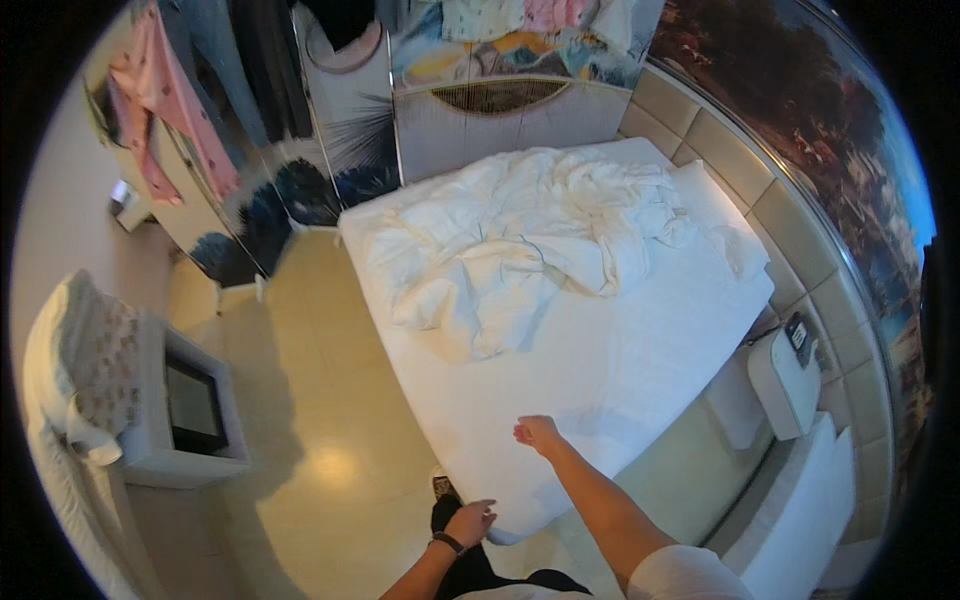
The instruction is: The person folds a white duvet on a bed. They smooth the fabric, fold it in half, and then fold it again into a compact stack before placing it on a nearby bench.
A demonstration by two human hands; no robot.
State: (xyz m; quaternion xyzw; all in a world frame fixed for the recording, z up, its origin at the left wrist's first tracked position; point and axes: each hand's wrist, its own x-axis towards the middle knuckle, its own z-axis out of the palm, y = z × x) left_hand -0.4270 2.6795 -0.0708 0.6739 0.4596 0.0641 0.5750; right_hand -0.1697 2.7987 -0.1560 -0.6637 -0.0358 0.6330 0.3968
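Note:
In front of me stands a bed with a smooth white sheet [600,352] over its mattress. A white duvet [510,247] lies crumpled across its far half. My right hand [537,432] is over the near part of the sheet, fingers loosely bent, with nothing visible in it. Whether it touches the sheet I cannot tell. My left hand [471,523], a dark band on its wrist, is beside the near left corner of the mattress. Its fingers are spread and hold nothing visible. A white pillow [712,199] rests against the headboard end.
A padded headboard [795,244] runs along the right, with a white bedside unit [784,382] and upright white panels [795,502] nearby. On the left is a white cabinet [187,405] with cloth over it. Clothes, including pink trousers [154,97], hang by the wardrobe [517,124].

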